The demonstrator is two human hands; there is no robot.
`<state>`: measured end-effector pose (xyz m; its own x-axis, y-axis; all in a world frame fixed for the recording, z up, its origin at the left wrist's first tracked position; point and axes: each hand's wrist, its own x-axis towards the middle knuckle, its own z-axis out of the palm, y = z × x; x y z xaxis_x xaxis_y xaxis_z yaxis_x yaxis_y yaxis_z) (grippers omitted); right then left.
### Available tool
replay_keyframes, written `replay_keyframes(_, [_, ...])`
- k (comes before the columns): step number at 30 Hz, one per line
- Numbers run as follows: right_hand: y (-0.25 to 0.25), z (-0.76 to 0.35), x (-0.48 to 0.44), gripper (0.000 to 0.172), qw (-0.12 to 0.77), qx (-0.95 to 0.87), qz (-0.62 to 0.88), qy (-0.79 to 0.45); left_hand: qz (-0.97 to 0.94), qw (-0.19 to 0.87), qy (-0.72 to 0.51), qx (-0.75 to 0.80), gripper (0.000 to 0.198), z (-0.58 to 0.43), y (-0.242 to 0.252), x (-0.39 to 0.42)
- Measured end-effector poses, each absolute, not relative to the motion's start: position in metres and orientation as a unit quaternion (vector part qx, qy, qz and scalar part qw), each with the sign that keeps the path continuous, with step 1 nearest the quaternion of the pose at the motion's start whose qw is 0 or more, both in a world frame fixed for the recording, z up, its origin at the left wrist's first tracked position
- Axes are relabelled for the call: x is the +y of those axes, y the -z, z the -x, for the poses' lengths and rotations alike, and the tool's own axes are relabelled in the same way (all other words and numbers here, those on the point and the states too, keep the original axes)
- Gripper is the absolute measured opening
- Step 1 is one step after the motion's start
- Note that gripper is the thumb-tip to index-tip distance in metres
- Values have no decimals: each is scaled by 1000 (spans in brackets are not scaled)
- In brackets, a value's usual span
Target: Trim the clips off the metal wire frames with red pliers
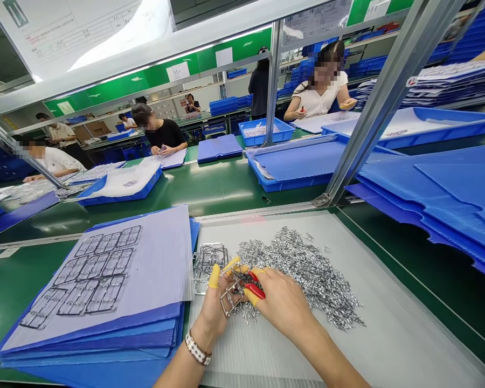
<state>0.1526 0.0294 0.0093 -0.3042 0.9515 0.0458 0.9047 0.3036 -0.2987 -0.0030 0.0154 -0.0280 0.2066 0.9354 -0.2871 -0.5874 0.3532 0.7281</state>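
Observation:
My left hand [216, 302], with yellow finger cots on its fingertips, holds up a small silvery sprue frame [229, 302] with parts on it. Closed around red-handled nippers [255, 291] is my right hand [285, 302], also wearing yellow finger cots. The nippers' tip meets the frame, but the jaws are hidden behind fingers. Just beyond my left hand lie a few more frames [210, 257], stacked loosely. A wide heap of small shiny parts [303, 275] spreads on the pale sheet behind and right of my hands.
To the left, rows of sprue frames [101, 264] lie on a stack of blue and white sheets [157, 318]. Blue plastic sheets [440, 199] stand at the right. A metal post [388, 97] rises from the bench. Across it are blue trays [295, 161] and several people working.

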Motion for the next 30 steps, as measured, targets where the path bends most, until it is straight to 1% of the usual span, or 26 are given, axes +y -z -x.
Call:
replay_keyframes(12, [-7,-154,29,19,104,-798,584,-106,-260,737,-517,348,61,2,27,16])
replay_keyframes(17, [-4,-151,29,14,93,-803,585,-66,-258,728,-521,365,63,1,28,16])
replay_keyframes(21, [0,-149,30,10,89,-801,590,-42,-260,714,-529,377,60,0,26,15])
replay_keyframes(25, [2,-154,27,12,96,-800,590,-47,-226,730,-536,358,56,3,22,17])
replay_keyframes(30, [3,-159,18,13,85,-799,590,-75,-192,746,-552,319,61,5,16,23])
